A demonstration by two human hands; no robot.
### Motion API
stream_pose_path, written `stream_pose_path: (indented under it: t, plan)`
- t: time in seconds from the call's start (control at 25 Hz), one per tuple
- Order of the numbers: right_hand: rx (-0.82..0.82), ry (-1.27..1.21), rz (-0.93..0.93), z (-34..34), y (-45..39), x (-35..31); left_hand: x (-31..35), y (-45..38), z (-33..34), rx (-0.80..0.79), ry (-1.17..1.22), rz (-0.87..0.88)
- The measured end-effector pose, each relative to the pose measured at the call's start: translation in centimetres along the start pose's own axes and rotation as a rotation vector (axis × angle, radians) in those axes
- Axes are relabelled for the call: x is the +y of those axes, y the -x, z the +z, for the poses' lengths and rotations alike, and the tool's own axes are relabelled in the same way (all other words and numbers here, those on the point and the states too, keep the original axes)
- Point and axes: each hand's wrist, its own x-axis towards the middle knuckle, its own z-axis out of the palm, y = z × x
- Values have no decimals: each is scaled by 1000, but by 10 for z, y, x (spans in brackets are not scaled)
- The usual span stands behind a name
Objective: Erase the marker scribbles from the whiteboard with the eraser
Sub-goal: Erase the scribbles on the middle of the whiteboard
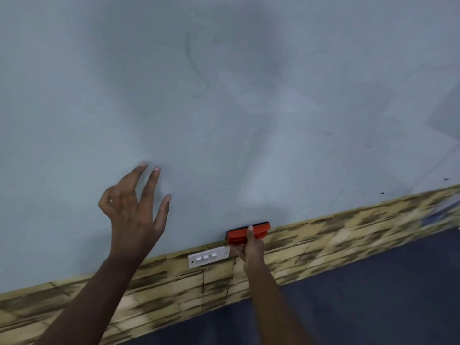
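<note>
Head view, looking at a pale whiteboard [224,120] that fills most of the frame. Faint grey scribbles [196,68] remain near its upper middle, with a few small dark specks toward the right edge. The board's lower edge runs diagonally, rising to the right, and meets a tan, brick-patterned strip [348,235]. Below that strip lies a dark blue surface [373,282].

The right hand [251,247] grasps the eraser [249,232], fingers curled round its orange body; one fingertip lies across its front face. The eraser's dark pad side faces the board, at the board's lower edge, just right of centre. Whether the pad presses the board cannot be told.

The left hand [134,210] is released, holding nothing, fingers spread and loosely bent, raised before the board's lower left part. Whether its fingertips touch the board cannot be told.

A white switch plate [209,256] with three small buttons sits on the strip, just left of the right hand and below the eraser.
</note>
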Motion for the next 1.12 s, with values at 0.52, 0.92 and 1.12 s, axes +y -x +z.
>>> stream_pose_path:
  t: [0.52, 0.92, 1.12]
  plan:
    - [-75, 488, -381, 27, 41, 12, 25, -69, 23, 144, 31, -206]
    - [-3, 586, -623, -17, 25, -108, 20, -69, 47, 339, -213, -39]
    - [169, 500, -845, -38, 37, -152, 19, -68, 46, 349, -214, -40]
